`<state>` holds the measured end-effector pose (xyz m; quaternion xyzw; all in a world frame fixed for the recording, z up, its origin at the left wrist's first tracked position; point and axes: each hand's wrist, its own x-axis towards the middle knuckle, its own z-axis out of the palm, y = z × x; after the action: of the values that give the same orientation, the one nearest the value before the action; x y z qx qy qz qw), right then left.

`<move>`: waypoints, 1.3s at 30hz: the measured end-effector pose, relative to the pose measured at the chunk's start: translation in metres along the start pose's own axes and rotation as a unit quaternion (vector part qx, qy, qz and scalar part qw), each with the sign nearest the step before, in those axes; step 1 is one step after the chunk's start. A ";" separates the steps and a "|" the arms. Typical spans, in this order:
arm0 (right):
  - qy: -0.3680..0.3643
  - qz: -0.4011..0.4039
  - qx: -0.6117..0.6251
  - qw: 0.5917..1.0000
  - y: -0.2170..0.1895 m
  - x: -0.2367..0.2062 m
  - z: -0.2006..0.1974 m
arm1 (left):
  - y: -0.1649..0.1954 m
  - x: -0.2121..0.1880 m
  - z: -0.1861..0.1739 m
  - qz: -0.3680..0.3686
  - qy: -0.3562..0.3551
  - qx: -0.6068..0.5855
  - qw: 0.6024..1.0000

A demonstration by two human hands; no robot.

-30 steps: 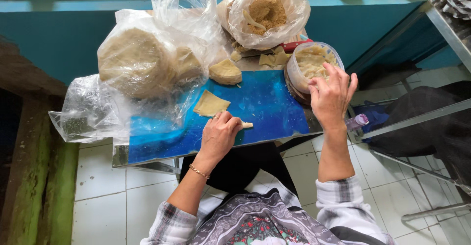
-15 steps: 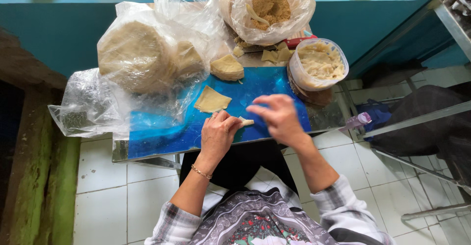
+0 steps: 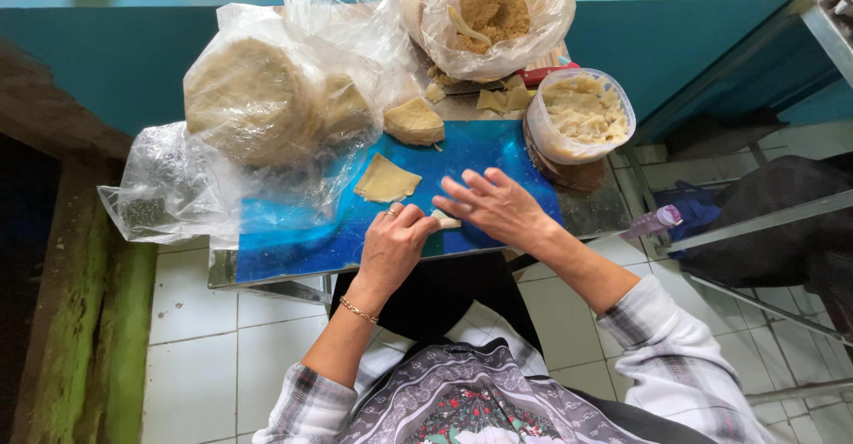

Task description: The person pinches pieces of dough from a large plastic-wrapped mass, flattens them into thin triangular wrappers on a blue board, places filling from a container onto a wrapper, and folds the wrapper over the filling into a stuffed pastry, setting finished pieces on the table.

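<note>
A blue board (image 3: 480,155) lies on a small metal table. On it, my left hand (image 3: 395,244) and my right hand (image 3: 493,204) meet over a small pale roll of dough wrapper (image 3: 447,222). My left fingers pinch its left end while my right fingers press flat on it. A flat square wrapper (image 3: 386,180) lies just beyond my left hand. A small stack of wrappers (image 3: 414,121) sits at the board's far edge. A round plastic tub of pale filling (image 3: 582,115) stands at the right.
A large clear plastic bag (image 3: 258,106) holds round stacks of wrappers at the left. Another bag (image 3: 493,8) with brown crumbly filling stands at the back. Loose wrapper pieces (image 3: 498,97) lie beside it. A white tiled floor and a metal rack (image 3: 764,213) are at the right.
My right hand left the filling tub, came down to the board, and now presses on the roll beside my left hand. My left hand stayed in place.
</note>
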<state>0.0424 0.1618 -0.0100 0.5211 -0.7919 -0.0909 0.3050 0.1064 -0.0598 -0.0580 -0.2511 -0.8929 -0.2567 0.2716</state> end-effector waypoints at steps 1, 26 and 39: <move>0.002 0.043 0.033 0.999 0.002 0.002 -0.002 | -0.001 0.001 -0.001 -0.013 0.005 -0.016 1.000; 0.079 0.282 0.206 0.934 -0.056 0.002 0.010 | -0.008 0.013 0.004 -0.077 0.003 -0.116 0.990; 0.030 0.243 0.279 0.929 -0.032 0.023 -0.003 | -0.015 0.026 0.005 -0.176 0.002 -0.178 0.968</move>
<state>0.0621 0.1281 -0.0135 0.3796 -0.8781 0.2264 0.1833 0.0769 -0.0601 -0.0503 -0.1337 -0.8624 -0.4560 0.1747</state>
